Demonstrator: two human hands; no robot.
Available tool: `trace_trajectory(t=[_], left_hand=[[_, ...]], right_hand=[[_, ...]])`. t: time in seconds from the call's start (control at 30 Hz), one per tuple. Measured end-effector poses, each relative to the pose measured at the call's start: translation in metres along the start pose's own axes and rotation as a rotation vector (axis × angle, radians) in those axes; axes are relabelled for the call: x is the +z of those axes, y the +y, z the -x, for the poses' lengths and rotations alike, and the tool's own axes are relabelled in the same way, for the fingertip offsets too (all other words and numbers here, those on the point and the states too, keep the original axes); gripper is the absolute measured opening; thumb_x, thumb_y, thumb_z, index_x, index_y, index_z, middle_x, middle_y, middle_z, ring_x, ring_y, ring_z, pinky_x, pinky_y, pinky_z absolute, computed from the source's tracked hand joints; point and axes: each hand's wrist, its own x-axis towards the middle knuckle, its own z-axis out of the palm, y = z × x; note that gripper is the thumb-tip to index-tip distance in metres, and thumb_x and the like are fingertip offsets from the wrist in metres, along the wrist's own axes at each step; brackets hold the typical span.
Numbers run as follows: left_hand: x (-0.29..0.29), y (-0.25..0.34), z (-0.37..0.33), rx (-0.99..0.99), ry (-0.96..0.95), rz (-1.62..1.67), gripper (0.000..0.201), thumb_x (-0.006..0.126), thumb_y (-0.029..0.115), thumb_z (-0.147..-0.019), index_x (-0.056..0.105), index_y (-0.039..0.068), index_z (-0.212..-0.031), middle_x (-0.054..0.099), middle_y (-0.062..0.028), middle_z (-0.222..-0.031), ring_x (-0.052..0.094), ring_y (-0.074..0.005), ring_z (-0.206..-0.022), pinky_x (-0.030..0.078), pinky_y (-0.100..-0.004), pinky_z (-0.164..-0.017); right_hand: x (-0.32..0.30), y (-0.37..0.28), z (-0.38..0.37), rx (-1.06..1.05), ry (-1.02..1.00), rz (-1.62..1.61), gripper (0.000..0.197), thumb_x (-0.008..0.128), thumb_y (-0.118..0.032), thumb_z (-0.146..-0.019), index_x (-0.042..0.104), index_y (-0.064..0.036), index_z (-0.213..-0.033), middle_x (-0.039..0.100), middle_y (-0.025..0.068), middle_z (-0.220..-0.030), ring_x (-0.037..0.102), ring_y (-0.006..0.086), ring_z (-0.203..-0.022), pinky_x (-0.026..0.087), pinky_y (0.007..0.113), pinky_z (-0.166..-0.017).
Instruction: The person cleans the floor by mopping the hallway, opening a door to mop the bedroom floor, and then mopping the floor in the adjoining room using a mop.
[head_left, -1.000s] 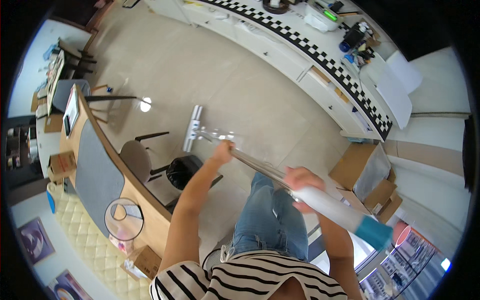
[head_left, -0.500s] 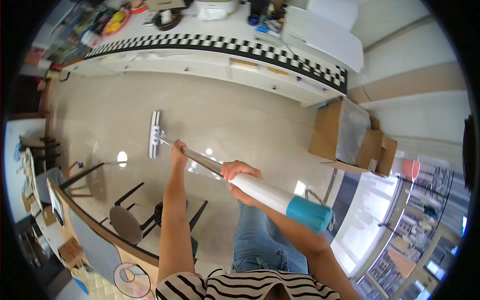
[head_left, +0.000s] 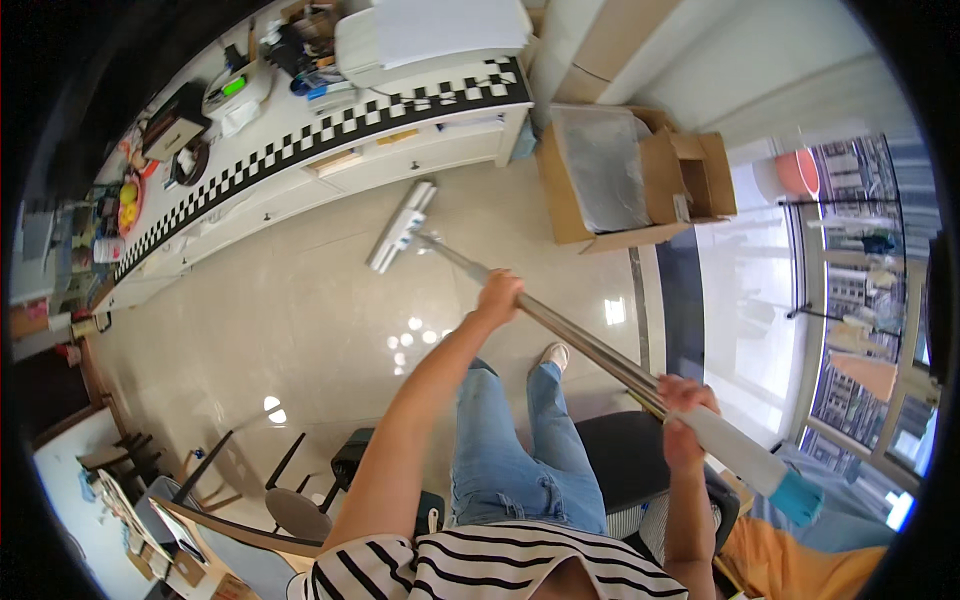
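Observation:
A long-handled flat mop (head_left: 590, 352) runs slantwise across the view, from a pale grey-and-white head (head_left: 404, 228) on the shiny tiled floor to a white grip with a teal end at the lower right. My left hand (head_left: 499, 297) is wrapped round the metal pole, nearer the mop head. Farther up, my right hand (head_left: 686, 420) grips the handle where the metal meets the white sleeve. The mop head lies flat, a short way from the white cabinet.
A long white cabinet (head_left: 300, 200) with a checkered edge stands along the far side. At its right are an open cardboard box (head_left: 565, 215) and a glass door. A black chair (head_left: 625, 455) is beside my right leg; a round stool (head_left: 298, 515) stands lower left.
The mop head has moved right, closer to the cabinet's right end and the box. Both hands have shifted right, farther apart, and the view has turned; a black chair now shows.

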Motion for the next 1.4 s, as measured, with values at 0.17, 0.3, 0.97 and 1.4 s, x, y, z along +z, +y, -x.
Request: trace_trajectory(t=[0.17, 0.3, 0.97, 1.4], left_hand=[[0.06, 0.095, -0.035, 0.13, -0.211, 0.063, 0.012, 0.057, 0.002, -0.055, 0.054, 0.008, -0.066, 0.052, -0.009, -0.078, 0.046, -0.0295, -0.085, 0.039, -0.0356, -0.072], [0.123, 0.141, -0.02, 0.303, -0.239, 0.045, 0.012, 0.059, 0.008, -0.053, 0.052, 0.009, -0.062, 0.051, -0.0094, -0.072, 0.047, -0.0293, -0.076, 0.036, -0.0354, -0.07], [0.04, 0.15, 0.221, 0.026, -0.027, 0.283, 0.011, 0.058, 0.007, -0.053, 0.049, 0.008, -0.059, 0.051, -0.009, -0.07, 0.047, -0.0286, -0.077, 0.037, -0.0376, -0.068], [-0.091, -0.09, 0.346, -1.246, 0.148, -0.307, 0.035, 0.052, 0.009, -0.069, 0.047, 0.015, -0.104, 0.042, -0.0119, -0.112, 0.04, -0.0272, -0.103, 0.037, -0.0384, -0.084]], right_hand=[[-0.075, -0.027, 0.049, -0.008, 0.188, 0.02, 0.025, 0.061, -0.018, -0.065, 0.04, -0.0091, -0.075, 0.043, 0.0055, -0.074, 0.043, 0.0219, -0.083, 0.026, 0.041, -0.087], [-0.125, -0.041, 0.107, 0.02, 0.291, 0.021, 0.027, 0.062, -0.02, -0.065, 0.039, -0.0094, -0.075, 0.042, 0.005, -0.074, 0.042, 0.0217, -0.083, 0.025, 0.041, -0.088], [-0.091, -0.065, 0.172, 0.115, -0.342, -0.195, 0.015, 0.056, -0.012, -0.061, 0.042, -0.0063, -0.065, 0.046, 0.0087, -0.062, 0.048, 0.0238, -0.063, 0.033, 0.05, -0.084], [0.195, 0.127, 0.137, 0.681, -1.041, -0.674, 0.017, 0.042, 0.0, -0.079, 0.043, -0.0009, -0.096, 0.041, 0.0051, -0.084, 0.041, 0.008, -0.056, 0.033, 0.02, -0.045]])
